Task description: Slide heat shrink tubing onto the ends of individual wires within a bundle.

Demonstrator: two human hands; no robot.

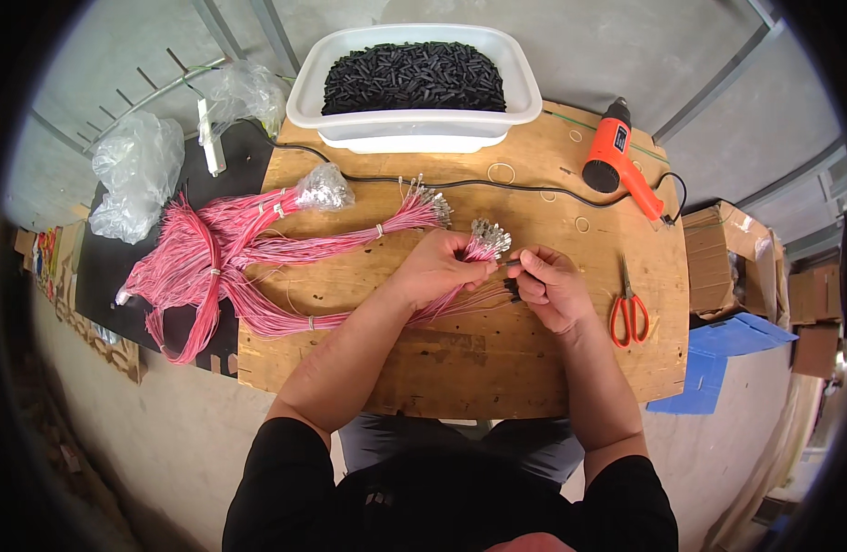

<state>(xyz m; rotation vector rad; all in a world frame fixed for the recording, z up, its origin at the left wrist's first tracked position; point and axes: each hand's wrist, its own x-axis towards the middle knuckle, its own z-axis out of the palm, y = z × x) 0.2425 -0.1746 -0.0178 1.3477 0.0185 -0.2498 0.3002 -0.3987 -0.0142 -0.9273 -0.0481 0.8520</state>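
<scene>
My left hand (440, 270) is closed round a bundle of thin pink wires (478, 250), whose silvery metal ends stick up past the fingers. Close beside it, the fingers of my right hand (554, 287) pinch a small black sleeve (512, 263) next to the wires. Whether a wire runs inside that sleeve is too small to tell. A few wires below my hands end in black pieces (512, 289). More pink wires (179, 267) lie in tied bundles to the left, one with a clear plastic bag (326, 189) over its ends.
A white tub (414, 124) full of short black sleeves (414, 78) stands at the back. Right of my hands lie red-handled scissors (629, 313) and an orange heat gun (616, 156); a black cord (423, 180) crosses the wooden table (478, 368). Plastic bags (138, 175) sit at the far left.
</scene>
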